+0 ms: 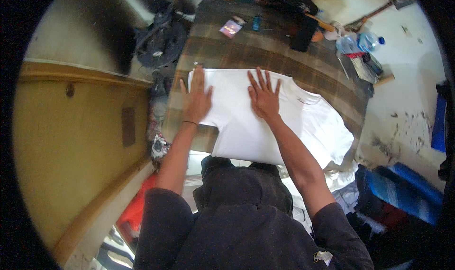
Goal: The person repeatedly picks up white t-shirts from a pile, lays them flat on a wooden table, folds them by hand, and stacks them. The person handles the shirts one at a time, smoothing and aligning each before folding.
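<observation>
Plaid blanket point(284, 56) covers the counter, upper centre of frame. White t-shirt point(265, 123) lies flat on it, centre frame, collar toward the right, one sleeve at lower right. Both hands pressed palm-down on the shirt's upper-left portion: left hand point(195, 99) at the shirt's left edge, fingers point(199, 78) spread and flat, reaching its top-left corner; right hand point(263, 97) just beside it, mid-shirt, fingers point(260, 80) splayed, released, grasping nothing. Shirt sits under both palms. Upper right of frame: plastic water bottle point(370, 41). Upper centre: small shiny packet point(231, 28), small blue object point(256, 23).
</observation>
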### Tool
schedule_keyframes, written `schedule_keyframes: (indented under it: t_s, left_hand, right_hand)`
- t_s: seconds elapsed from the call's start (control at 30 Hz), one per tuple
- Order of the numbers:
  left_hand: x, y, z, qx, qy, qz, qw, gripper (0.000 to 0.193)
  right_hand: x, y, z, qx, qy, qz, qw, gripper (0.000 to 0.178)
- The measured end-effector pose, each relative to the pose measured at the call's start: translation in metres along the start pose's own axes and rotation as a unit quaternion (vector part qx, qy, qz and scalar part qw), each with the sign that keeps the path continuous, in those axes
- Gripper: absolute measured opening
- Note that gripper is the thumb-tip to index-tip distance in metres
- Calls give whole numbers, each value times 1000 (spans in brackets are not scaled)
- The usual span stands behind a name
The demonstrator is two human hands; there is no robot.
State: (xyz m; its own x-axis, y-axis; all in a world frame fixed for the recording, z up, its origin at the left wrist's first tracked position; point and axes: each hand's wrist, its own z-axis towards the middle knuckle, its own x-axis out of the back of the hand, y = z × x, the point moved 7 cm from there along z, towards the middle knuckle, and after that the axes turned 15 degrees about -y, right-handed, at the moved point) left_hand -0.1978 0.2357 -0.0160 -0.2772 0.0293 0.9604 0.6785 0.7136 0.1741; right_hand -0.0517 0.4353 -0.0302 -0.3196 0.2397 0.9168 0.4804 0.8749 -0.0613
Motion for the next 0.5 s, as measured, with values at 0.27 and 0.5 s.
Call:
schedule_keyframes:
  t_s: [0.27,0.5]
  left_hand:
    - [-7,157,22,-254,-35,-145,956,75]
    - [-44,238,86,-266,-20,77,961,67]
  right_hand:
    - [-12,35,-138,22,64,247,967,53]
    - [-105,250,-373,-391,326,437,742,25]
